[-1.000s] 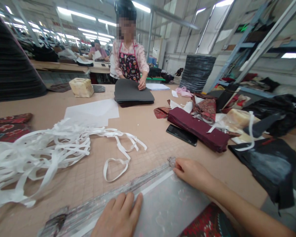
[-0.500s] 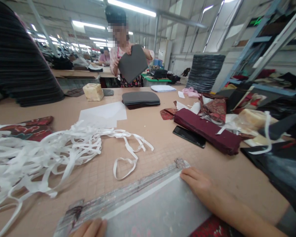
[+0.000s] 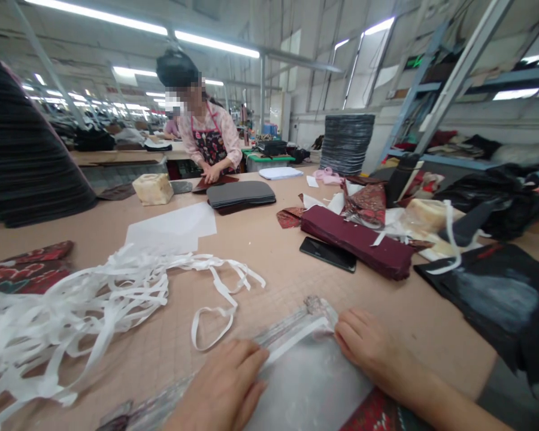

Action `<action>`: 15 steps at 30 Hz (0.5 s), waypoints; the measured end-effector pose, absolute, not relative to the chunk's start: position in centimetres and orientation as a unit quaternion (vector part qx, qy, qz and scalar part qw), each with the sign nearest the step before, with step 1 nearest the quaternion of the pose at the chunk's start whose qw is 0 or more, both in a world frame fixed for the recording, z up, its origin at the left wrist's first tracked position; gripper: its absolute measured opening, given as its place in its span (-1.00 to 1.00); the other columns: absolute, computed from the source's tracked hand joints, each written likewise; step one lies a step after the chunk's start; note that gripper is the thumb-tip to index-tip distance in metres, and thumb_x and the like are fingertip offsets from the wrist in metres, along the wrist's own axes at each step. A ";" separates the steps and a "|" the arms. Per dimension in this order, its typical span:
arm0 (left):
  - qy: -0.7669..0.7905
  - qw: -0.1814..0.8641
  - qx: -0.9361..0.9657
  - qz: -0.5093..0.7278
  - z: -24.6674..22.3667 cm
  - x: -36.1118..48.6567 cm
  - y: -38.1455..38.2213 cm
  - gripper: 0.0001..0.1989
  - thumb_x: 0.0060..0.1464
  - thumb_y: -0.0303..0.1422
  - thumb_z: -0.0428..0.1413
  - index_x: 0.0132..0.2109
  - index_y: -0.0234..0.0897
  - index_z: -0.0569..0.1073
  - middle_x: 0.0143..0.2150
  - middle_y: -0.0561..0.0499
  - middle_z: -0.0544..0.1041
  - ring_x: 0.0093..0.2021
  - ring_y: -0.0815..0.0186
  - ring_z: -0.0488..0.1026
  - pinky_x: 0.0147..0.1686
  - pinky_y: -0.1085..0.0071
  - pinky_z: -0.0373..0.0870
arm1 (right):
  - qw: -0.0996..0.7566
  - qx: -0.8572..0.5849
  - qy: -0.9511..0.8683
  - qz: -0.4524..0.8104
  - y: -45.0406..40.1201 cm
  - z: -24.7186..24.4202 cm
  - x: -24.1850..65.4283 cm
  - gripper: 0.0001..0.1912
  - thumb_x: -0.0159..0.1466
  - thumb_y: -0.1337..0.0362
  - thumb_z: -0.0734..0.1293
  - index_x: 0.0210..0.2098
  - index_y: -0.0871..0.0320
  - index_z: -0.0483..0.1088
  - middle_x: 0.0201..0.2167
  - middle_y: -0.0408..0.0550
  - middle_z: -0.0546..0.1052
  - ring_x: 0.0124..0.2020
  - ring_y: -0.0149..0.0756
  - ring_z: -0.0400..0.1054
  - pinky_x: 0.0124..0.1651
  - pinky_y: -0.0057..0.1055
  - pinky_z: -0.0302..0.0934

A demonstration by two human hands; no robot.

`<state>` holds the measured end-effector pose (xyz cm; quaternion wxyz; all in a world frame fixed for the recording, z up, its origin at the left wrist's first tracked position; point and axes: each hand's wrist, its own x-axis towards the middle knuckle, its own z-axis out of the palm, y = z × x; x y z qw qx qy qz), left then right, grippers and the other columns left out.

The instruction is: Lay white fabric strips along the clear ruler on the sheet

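Observation:
In front of me lies a fabric panel (image 3: 305, 383) with a pale grey backing, and a white strip (image 3: 296, 341) runs along its far edge. A patch of red patterned cloth (image 3: 372, 413) shows at its lower right. My left hand (image 3: 227, 383) rests on the panel over the strip, fingers stretched out and thumb apart. At the right end of the strip, my right hand (image 3: 363, 341) has its fingers closed on the panel's edge; its thumb is mostly hidden. Beyond the strip, the panel's greyish border (image 3: 170, 395) lies on the table.
Tangled white tape (image 3: 108, 299) covers the left. A phone (image 3: 327, 254) lies beside a folded maroon cloth bundle (image 3: 354, 242). Grey pads (image 3: 241, 194) are stacked farther back. Across the table (image 3: 260, 239), a co-worker (image 3: 211, 131) bends over dark red material.
My left hand has moved right and forward along the strip. My right hand stays near the panel's corner. The co-worker's raised grey panel is down, and their hands are at the table. My view has shifted.

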<state>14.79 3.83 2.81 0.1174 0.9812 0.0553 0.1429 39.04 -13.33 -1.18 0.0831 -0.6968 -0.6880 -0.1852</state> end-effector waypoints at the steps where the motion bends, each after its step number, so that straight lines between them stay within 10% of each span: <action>1: 0.054 0.127 0.978 0.156 2.5 16.2 3.6 -0.73 0.12 -0.39 -0.01 -0.01 -0.26 0.35 -0.12 -0.08 0.46 -0.16 0.22 0.41 -0.14 0.30 0.40 | 0.089 -0.680 -0.698 -0.208 -13.8 -1.2 39.0 -0.82 0.24 0.46 0.14 -0.38 0.18 0.33 -0.41 -0.02 0.39 -0.36 -0.22 0.26 -0.26 -0.26 0.17; 9: 0.136 0.240 0.958 0.074 0.0 22.8 2.8 -0.86 0.09 -0.51 0.00 -0.25 -0.28 0.44 -0.30 0.01 0.44 -0.23 0.28 0.39 -0.20 0.38 0.34 | 0.188 -0.665 -0.706 -0.154 -13.3 -0.7 38.4 -0.75 0.31 0.42 0.08 -0.16 0.19 0.35 -0.22 0.02 0.43 -0.18 -0.25 0.29 -0.08 -0.25 0.23; 15: 0.071 0.074 0.994 0.031 -0.2 22.7 1.4 -0.80 0.14 -0.55 -0.07 -0.17 -0.33 0.41 -0.22 -0.06 0.42 -0.22 0.20 0.35 -0.24 0.27 0.36 | 0.244 -0.715 -0.654 -0.030 -11.0 -1.6 39.0 -0.76 0.28 0.49 0.10 -0.25 0.17 0.37 -0.28 -0.05 0.43 -0.21 -0.29 0.29 -0.13 -0.32 0.25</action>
